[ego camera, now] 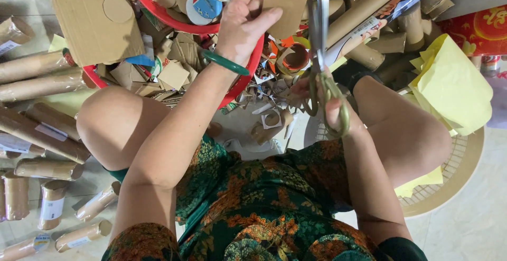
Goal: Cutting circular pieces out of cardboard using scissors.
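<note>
Card piece (285, 10), brown, top centre, pinched between thumb and fingers of left hand (244, 21), so that hand is clamped on it. Scissors (320, 55) just at 3 o'clock of the card, blades pointing to 12, nearly together, edge beside the card; can't tell if they touch. Right hand (327, 100) at 6 o'clock of the blades, fingers through green handles, closed on them. Green bangle (226, 63) on left wrist. Red basket (182, 26) under left hand, holds cut card discs. Card sheet (97, 26) at 9 o'clock. Card tubes (42, 129) piled at 8 o'clock, more at 1. Yellow paper (457, 84) at 3 o'clock, on woven tray (449, 190).
</note>
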